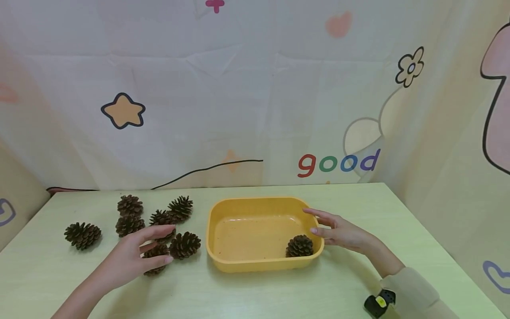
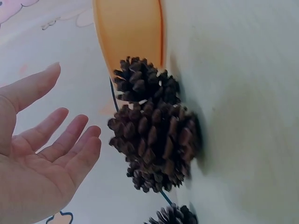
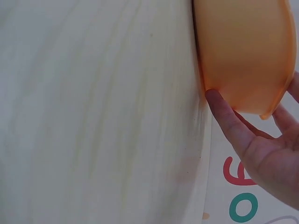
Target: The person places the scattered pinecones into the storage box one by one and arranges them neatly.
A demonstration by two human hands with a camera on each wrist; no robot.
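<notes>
Picking looks to be the step in hand: cones from the left side into the tray (image 1: 255,266), judged from how things lie.

Left fingers (image 1: 157,231): apart, thumb held well off the others, nothing held. The near cone (image 1: 158,251) sits below them, partly hidden in the head view by the thumb; the left wrist view shows a gap between hand and cones, so no grasp so far. Side cone (image 1: 185,245) just to the right of the thumb tip. Back cones (image 1: 181,208) beyond the fingers, toward the far edge of the tabletop (image 1: 263,294); lone cone (image 1: 83,235) well off to their left.

Right fingers (image 1: 323,216): spread, fairly straight, against the tray's right end, one touching the outer wall in the right wrist view. Probably steadying; how firmly, cannot tell. Tray cone (image 1: 299,247) lies inside the tray, just left of the right thumb, apart from it.

Progress: early, one cone in, the rest out. Next move should call for lowering the left fingers astride the near cone, closing lightly on its scales, then lifting clear of the side cone. Risk: nudging a neighbour, as the group is tight.
</notes>
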